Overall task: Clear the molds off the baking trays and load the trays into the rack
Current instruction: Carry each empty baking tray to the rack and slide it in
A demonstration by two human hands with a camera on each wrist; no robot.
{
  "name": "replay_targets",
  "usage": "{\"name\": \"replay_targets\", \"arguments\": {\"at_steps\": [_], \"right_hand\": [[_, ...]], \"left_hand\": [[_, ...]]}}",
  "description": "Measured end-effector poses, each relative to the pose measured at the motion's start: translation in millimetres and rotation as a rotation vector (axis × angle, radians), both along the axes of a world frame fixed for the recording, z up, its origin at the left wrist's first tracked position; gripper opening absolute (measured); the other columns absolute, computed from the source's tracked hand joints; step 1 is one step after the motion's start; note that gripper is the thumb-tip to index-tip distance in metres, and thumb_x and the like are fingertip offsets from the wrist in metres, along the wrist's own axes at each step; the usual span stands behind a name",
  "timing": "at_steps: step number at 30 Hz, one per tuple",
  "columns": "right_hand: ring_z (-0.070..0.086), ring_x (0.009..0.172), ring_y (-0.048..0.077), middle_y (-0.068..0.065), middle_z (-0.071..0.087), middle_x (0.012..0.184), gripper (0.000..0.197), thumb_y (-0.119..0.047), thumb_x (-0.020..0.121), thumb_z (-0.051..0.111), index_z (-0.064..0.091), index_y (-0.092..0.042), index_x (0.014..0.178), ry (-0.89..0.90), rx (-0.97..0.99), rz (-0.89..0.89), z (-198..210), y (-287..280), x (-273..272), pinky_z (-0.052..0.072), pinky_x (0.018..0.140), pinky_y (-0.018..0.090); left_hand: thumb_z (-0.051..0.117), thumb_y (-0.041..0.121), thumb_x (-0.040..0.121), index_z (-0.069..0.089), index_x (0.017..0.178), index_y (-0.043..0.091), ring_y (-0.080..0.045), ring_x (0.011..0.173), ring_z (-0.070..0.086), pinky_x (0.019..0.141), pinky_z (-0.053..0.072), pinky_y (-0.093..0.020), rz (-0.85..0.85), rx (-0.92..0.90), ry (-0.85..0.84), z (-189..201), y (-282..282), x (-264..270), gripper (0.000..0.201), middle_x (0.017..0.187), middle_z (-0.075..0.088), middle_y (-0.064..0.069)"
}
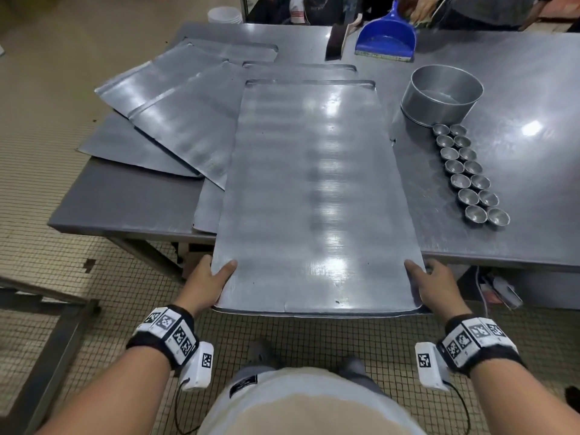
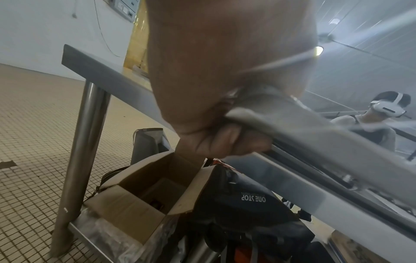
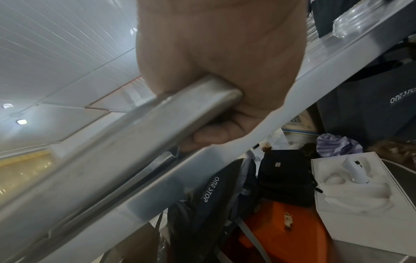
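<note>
A long bare metal baking tray [image 1: 310, 196] juts over the near edge of the steel table [image 1: 518, 98]. My left hand [image 1: 213, 279] grips its near left corner, thumb on top and fingers underneath; the curled fingers [image 2: 225, 140] show under the tray rim [image 2: 303, 128]. At the near right corner my right hand [image 1: 431, 284] grips the same way, fingers [image 3: 216, 135] below the rim [image 3: 180, 110]. Several small metal cup molds [image 1: 467, 174] stand in two rows on the table to the right of the tray.
Several more empty trays [image 1: 175, 105] lie fanned at the left of the table, one under the held tray. A round metal pan [image 1: 442, 92] and a blue dustpan [image 1: 387, 36] sit behind. Boxes and bags [image 2: 236, 201] fill the shelf below. A dark metal frame [image 1: 53, 350] stands left.
</note>
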State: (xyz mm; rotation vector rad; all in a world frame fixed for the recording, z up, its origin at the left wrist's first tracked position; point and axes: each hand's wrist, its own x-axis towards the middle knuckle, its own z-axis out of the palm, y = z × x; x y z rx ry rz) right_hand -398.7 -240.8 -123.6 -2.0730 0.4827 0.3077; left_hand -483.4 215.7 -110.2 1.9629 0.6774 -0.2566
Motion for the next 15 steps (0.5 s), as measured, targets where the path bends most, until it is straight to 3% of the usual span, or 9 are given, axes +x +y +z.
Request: {"name": "replay_targets", "arguments": {"at_steps": [5,8,12,15], "right_hand": [[0.067,0.074,0.026,0.01,0.07,0.089,0.028,-0.042,0.096,0.063,0.063,-0.016,0.106,0.046,0.02,0.064,14,-3,3,0.049,0.061,0.031],[0.064,0.068,0.025,0.008,0.068,0.085,0.029,-0.046,0.096,0.061,0.063,-0.018,0.102,0.036,-0.051,0.095,18,-4,15,0.047,0.057,0.028],[0.06,0.077,0.023,0.004,0.065,0.085,0.036,-0.05,0.097,0.057,0.059,-0.014,0.099,-0.015,-0.152,0.133,15,0,32,0.043,0.067,0.033],[0.063,0.082,0.026,0.005,0.066,0.09,0.043,-0.058,0.095,0.053,0.057,-0.016,0.105,-0.016,-0.159,0.152,10,2,42,0.047,0.074,0.036]], "left_hand": [[0.066,0.052,0.092,0.057,0.115,0.018,-0.017,0.102,0.065,0.089,0.054,-0.041,-0.028,0.036,0.001,4,0,1,0.043,0.111,0.067,0.004],[0.067,0.055,0.09,0.054,0.117,0.017,-0.017,0.102,0.064,0.09,0.053,-0.042,-0.066,0.087,-0.009,9,3,13,0.049,0.111,0.066,0.005],[0.065,0.053,0.092,0.053,0.128,0.017,-0.018,0.106,0.06,0.091,0.047,-0.036,-0.071,0.122,-0.064,13,0,27,0.052,0.116,0.062,0.006],[0.062,0.052,0.094,0.052,0.126,0.018,-0.018,0.106,0.057,0.091,0.044,-0.034,-0.066,0.138,-0.085,9,1,37,0.047,0.117,0.061,0.005]]}}
